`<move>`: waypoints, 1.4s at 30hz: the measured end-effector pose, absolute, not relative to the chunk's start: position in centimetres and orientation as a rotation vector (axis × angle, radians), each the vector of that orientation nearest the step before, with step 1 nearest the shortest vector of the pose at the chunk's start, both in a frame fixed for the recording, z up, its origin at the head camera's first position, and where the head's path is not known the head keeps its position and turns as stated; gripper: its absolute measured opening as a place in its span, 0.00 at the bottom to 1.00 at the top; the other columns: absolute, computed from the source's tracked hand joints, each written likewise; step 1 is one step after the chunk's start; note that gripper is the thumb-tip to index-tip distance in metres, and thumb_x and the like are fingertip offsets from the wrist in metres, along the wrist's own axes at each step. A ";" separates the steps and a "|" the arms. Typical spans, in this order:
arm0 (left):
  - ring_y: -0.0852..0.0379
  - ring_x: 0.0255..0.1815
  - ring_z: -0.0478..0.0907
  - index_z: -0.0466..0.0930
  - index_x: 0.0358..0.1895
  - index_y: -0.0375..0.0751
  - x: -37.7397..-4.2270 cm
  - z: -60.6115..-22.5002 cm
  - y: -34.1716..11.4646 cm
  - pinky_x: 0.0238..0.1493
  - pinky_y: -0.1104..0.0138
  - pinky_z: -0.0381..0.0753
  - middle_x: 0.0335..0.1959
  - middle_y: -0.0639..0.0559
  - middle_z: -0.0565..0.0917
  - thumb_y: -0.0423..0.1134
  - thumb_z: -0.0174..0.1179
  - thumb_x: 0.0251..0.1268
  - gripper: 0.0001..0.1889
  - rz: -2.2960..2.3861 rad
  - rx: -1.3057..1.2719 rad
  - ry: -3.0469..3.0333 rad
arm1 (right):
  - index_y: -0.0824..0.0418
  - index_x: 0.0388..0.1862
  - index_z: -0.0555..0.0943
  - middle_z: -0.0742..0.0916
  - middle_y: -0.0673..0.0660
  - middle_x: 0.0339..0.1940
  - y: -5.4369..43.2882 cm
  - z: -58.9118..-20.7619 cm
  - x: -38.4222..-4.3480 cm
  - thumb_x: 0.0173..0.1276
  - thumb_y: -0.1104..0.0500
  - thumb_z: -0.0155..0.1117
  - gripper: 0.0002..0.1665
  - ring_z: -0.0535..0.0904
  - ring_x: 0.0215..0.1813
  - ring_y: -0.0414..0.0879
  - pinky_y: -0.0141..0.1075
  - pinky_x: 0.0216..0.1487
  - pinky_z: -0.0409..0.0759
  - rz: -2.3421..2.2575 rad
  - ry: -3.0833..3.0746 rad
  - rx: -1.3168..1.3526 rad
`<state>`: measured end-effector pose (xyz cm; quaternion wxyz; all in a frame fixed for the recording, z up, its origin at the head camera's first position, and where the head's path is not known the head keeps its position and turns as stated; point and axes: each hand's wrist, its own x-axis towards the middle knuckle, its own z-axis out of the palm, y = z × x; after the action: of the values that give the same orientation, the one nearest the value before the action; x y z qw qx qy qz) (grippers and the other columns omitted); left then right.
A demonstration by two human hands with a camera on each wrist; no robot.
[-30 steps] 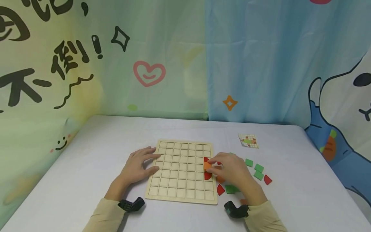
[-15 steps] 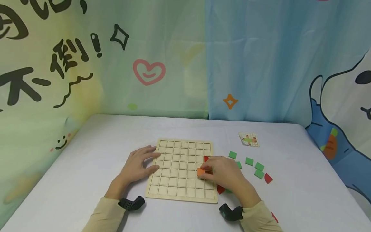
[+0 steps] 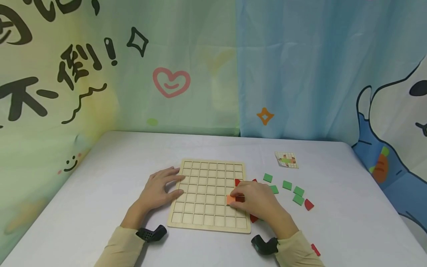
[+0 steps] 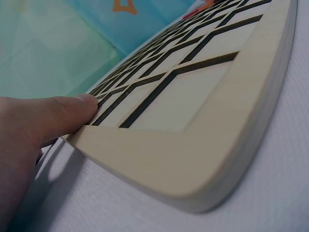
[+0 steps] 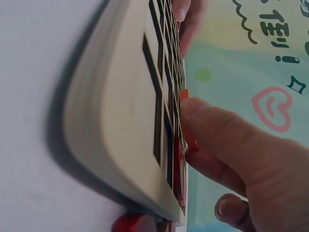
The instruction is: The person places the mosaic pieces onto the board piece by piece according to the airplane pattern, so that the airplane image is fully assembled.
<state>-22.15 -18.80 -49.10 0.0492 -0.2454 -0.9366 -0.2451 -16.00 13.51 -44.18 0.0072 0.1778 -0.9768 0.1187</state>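
A pale wooden grid board point(image 3: 201, 210) lies on the white table. My left hand point(image 3: 159, 189) rests at its left edge, thumb and fingers stretched over the rim; in the left wrist view the thumb point(image 4: 72, 113) touches the frame. With thumb and fingertips my right hand point(image 3: 258, 198) pinches an orange square tile point(image 3: 230, 200) over the second column from the right. That orange tile point(image 5: 185, 95) stands tilted at the thumb in the right wrist view. A red piece point(image 3: 237, 182) sits in the rightmost column, partly covered by the hand.
Several green square tiles point(image 3: 287, 185) lie loose right of the board, with a red quarter-round piece point(image 3: 308, 204) among them. Another red piece point(image 3: 315, 250) shows by the right sleeve. A pattern card point(image 3: 286, 160) lies farther back. Curtains hang behind the table.
My right hand has moved left and slightly nearer from the rightmost column, an orange tile now at its fingertips one column over. Since half a second ago it has barely shifted. The left hand stays put.
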 end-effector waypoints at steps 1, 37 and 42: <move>0.47 0.72 0.61 0.78 0.58 0.57 -22.2 -49.1 -18.8 0.69 0.46 0.55 0.68 0.51 0.71 0.61 0.61 0.56 0.27 -0.747 -0.748 -2.853 | 0.41 0.38 0.87 0.86 0.40 0.40 13.5 -44.2 -16.0 0.53 0.39 0.71 0.15 0.81 0.43 0.38 0.35 0.38 0.78 0.378 -3.063 0.549; 0.47 0.72 0.61 0.78 0.58 0.56 -22.2 -49.1 -18.8 0.70 0.46 0.55 0.68 0.51 0.71 0.61 0.60 0.56 0.27 -0.719 -0.742 -2.858 | 0.42 0.37 0.87 0.82 0.38 0.34 13.4 -44.8 -16.0 0.51 0.41 0.73 0.14 0.75 0.32 0.33 0.28 0.29 0.70 0.425 -3.021 0.529; 0.47 0.72 0.61 0.78 0.58 0.56 -22.2 -49.2 -18.8 0.70 0.46 0.55 0.68 0.51 0.71 0.61 0.60 0.56 0.27 -0.723 -0.739 -2.860 | 0.42 0.37 0.87 0.81 0.37 0.33 13.4 -44.8 -16.1 0.51 0.41 0.73 0.14 0.73 0.30 0.33 0.27 0.29 0.69 0.434 -3.032 0.519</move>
<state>-22.20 -18.78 -49.18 0.0503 -0.2427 -0.9392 -0.2375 -16.09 13.36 -44.82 0.0176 0.1670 -0.9759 0.1396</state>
